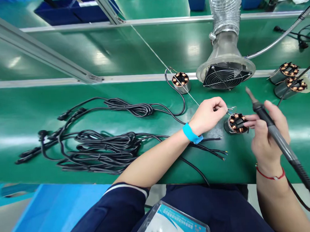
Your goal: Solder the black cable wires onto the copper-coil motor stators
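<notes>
My right hand [270, 137] is wrapped around a soldering iron [275, 136], its tip pointing up and to the left. Some fingers of that hand reach the motor stator [236, 123], a dark ring with copper windings. Just above and left of the stator, my left hand [210, 114] is pinched on thin wires [230, 109] whose ends stick out past the fingertips. A thin pale strand [162, 61] runs down from the upper frame to my left hand; its end is hidden there. Whether the wires touch the stator, I cannot tell.
A fume extractor [226, 75] hangs behind the stator. Coiled black power cords [107, 147] lie on the left of the green bench [158, 175]. Another stator [181, 83] with a cord stands at the back, and two stators [289, 81] stand at the right.
</notes>
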Demonstrator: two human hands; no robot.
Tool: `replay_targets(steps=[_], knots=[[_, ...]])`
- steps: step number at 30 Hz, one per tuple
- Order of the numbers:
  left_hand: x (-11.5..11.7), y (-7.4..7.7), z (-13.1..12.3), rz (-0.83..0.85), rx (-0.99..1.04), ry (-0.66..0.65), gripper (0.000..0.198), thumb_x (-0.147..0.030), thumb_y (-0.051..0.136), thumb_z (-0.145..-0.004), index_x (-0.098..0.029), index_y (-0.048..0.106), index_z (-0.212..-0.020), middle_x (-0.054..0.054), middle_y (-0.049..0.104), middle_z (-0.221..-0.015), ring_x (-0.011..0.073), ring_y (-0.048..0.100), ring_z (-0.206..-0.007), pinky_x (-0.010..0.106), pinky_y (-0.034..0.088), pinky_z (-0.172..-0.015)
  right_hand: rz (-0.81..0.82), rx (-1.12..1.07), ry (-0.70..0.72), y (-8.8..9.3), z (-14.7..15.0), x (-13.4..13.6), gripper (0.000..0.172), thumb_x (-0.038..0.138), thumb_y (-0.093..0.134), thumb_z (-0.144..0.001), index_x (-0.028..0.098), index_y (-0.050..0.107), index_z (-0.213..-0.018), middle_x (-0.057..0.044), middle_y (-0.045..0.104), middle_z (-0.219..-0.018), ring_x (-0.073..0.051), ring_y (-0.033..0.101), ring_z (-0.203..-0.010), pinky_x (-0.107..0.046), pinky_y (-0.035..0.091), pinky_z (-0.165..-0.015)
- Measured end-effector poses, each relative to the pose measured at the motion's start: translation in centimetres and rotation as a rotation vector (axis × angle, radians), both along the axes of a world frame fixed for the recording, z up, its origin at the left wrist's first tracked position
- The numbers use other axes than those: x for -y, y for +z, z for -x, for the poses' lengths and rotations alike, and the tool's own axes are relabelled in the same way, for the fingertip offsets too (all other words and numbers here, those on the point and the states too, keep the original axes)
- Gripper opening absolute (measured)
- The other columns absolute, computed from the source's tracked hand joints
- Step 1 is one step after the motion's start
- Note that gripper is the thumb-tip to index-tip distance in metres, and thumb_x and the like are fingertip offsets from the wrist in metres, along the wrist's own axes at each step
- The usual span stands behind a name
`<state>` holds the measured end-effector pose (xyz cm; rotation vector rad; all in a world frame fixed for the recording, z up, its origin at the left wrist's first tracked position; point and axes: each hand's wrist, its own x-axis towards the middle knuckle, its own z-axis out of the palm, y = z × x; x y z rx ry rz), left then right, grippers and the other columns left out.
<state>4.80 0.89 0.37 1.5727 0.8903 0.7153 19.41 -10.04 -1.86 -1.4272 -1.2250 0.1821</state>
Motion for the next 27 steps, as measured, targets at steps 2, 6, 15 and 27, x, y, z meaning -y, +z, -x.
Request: replay_targets(steps=[2, 6, 15, 27], knots=[[0.0, -0.1, -0.1, 0.006, 0.010, 0.002, 0.012, -0.008, 0.052, -0.075, -0.014, 0.053, -0.065, -0.006, 0.050, -0.061, 0.0061, 0.040, -0.058, 0.022, 0.035, -0.060, -0.104, 0.049, -0.021, -0.9, -0.3, 0.2, 0.032, 0.033, 0.062, -0.088, 0.025, 0.063, -0.118, -0.003, 0.068, -0.094, -0.015, 0.066, -0.067, -0.032, 0.054, -0.063], [-0.1, -0.2, -0.2, 0.025, 0.033, 0.004, 0.013, -0.008, 0.051, -0.075, -0.014, 0.052, -0.063, -0.005, 0.050, -0.060, 0.0058, 0.040, -0.056, 0.022, 0.034, -0.058, -0.291, 0.120, -0.049, -1.8, -0.6, 0.2, 0.022, 0.036, 0.067, -0.083, 0.021, 0.067, -0.099, 0.001, 0.059, -0.073, -0.012, 0.055, -0.055, -0.032, 0.048, -0.059], [0.1, -0.3, -0.3, 0.065, 0.052, 0.014, 0.017, -0.005, 0.052, -0.075, -0.015, 0.049, -0.062, -0.006, 0.047, -0.058, 0.0056, 0.038, -0.055, 0.022, 0.033, -0.057, -0.416, 0.078, 0.119, -1.0, -0.7, -0.1, 0.013, 0.028, 0.061, -0.083, 0.017, 0.066, -0.086, 0.004, 0.049, -0.057, -0.009, 0.045, -0.044, -0.027, 0.035, -0.045], [0.1, -0.4, -0.4, 0.097, 0.087, 0.024, 0.018, -0.003, 0.051, -0.076, -0.014, 0.050, -0.062, -0.006, 0.046, -0.058, 0.0049, 0.038, -0.055, 0.021, 0.031, -0.055, -0.360, 0.075, 0.153, -0.9, -0.5, 0.1, 0.013, 0.026, 0.060, -0.084, 0.016, 0.067, -0.089, 0.002, 0.052, -0.060, -0.010, 0.048, -0.046, -0.027, 0.037, -0.046]])
